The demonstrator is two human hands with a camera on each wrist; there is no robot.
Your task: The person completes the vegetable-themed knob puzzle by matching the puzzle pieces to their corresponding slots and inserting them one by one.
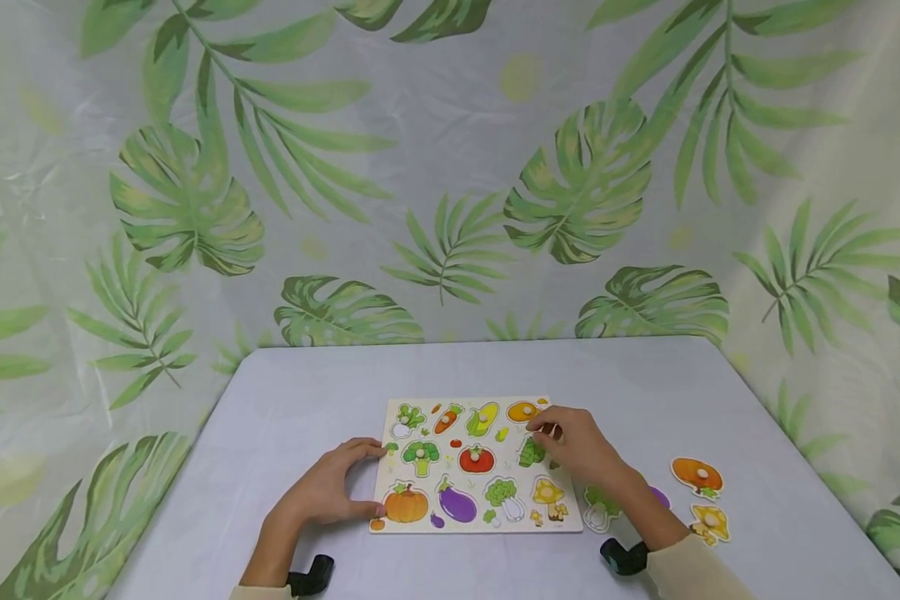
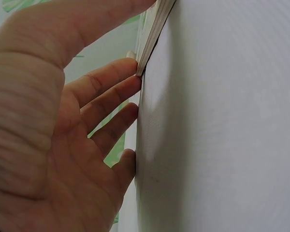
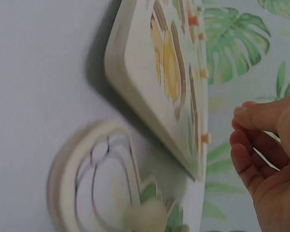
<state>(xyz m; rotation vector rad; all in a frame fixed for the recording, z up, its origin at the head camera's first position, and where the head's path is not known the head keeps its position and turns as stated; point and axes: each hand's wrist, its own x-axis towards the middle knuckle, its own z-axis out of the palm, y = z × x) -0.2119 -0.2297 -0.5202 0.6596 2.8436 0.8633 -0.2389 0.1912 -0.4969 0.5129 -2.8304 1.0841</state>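
A wooden vegetable puzzle board (image 1: pixel 465 527) lies flat on the table. My left hand (image 1: pixel 335 479) is at its left edge, with thumb and fingertips touching the edge at separate spots; in the left wrist view the fingers (image 2: pixel 106 82) are extended. Above the board's right side is my right hand (image 1: pixel 579 442), close to a green vegetable picture (image 1: pixel 531 452). Its thumb and fingertips are close together in the right wrist view, with nothing visible between them. Knobbed tomato (image 1: pixel 477 459) and broccoli (image 1: pixel 421 457) pieces sit in the board. What lies under the right hand is hidden.
Loose pieces lie right of the board: an orange pumpkin (image 1: pixel 696 475), a yellow mushroom (image 1: pixel 711 523), a green-and-white vegetable (image 1: pixel 600 508), and a purple piece (image 1: pixel 660 497) partly hidden by my right forearm. A leaf-patterned curtain (image 1: pixel 450 167) hangs behind the white table (image 1: pixel 330 375).
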